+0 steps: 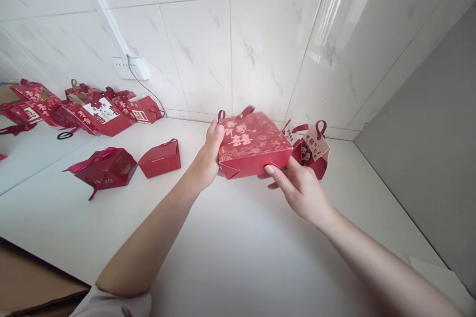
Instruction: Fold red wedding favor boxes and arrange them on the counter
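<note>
A red gift box (256, 141) with pale lettering and a ribbon loop is held tilted above the white table, its plain red base side facing me. My left hand (211, 158) grips its left side, thumb on the printed face. At the lower right corner, my right hand (297, 185) holds the base edge with the thumb in front and fingers behind. Behind the box and my right hand stand small gift boxes (316, 151) with pink tops and ribbon loops, partly hidden.
A red box with a ribbon bow (106, 170) and a plain red box (159, 158) stand on the table (230, 247) to the left. Several more red boxes (107, 113) crowd the far left. A socket strip (130, 68) with a cable is on the tiled wall.
</note>
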A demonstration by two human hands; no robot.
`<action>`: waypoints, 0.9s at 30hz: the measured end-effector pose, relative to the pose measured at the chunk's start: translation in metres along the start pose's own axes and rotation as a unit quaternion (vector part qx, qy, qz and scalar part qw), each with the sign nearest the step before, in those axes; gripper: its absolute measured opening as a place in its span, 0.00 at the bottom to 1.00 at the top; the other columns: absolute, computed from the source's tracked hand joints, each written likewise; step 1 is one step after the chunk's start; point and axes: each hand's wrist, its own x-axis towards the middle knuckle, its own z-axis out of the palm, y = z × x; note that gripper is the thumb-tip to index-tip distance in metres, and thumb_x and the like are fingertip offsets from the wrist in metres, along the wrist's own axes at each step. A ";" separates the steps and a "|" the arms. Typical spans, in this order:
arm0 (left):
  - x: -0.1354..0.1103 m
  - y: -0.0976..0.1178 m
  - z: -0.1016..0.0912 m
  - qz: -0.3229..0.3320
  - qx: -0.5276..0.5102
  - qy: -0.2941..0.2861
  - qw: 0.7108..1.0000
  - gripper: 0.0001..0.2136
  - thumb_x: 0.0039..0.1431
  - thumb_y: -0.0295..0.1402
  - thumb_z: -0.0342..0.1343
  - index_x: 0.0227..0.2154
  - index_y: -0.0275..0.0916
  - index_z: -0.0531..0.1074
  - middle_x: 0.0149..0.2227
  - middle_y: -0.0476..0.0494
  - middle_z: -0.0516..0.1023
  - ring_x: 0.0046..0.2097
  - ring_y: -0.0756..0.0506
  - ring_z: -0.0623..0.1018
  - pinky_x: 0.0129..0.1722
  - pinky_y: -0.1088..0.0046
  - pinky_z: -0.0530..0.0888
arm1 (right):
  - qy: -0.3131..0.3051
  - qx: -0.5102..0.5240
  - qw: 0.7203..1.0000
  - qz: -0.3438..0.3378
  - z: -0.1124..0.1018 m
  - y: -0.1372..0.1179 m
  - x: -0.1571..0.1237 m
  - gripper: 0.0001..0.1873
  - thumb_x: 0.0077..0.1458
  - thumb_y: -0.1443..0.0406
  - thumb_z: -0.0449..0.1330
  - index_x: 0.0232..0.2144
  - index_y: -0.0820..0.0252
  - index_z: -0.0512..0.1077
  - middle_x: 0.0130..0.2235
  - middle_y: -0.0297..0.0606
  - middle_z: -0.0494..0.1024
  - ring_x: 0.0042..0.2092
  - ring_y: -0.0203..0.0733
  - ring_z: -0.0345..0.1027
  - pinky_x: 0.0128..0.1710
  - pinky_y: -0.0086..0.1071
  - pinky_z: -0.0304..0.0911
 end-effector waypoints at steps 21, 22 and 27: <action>0.008 0.022 -0.040 0.119 0.199 -0.130 0.964 0.24 0.60 0.49 0.54 0.55 0.45 0.69 0.57 0.39 0.71 0.54 0.38 0.74 0.50 0.61 0.74 | -0.004 0.238 0.970 0.041 -0.046 -0.004 0.016 0.18 0.54 0.53 0.64 0.42 0.56 0.73 0.45 0.42 0.80 0.44 0.52 0.77 0.42 0.44 0.75; 0.010 0.024 -0.050 0.118 0.241 -0.081 0.960 0.23 0.60 0.50 0.54 0.55 0.46 0.69 0.56 0.40 0.72 0.54 0.38 0.74 0.51 0.61 0.73 | 0.020 0.233 0.970 0.059 -0.054 -0.003 0.019 0.19 0.55 0.50 0.63 0.42 0.56 0.73 0.44 0.43 0.80 0.42 0.53 0.78 0.40 0.45 0.75; 0.030 0.006 -0.135 0.011 0.473 0.148 0.869 0.36 0.48 0.52 0.62 0.60 0.45 0.64 0.58 0.36 0.69 0.56 0.31 0.72 0.51 0.54 0.71 | 0.082 0.064 0.991 0.086 -0.095 0.011 0.030 0.28 0.53 0.45 0.61 0.47 0.57 0.71 0.40 0.47 0.81 0.42 0.57 0.77 0.39 0.48 0.74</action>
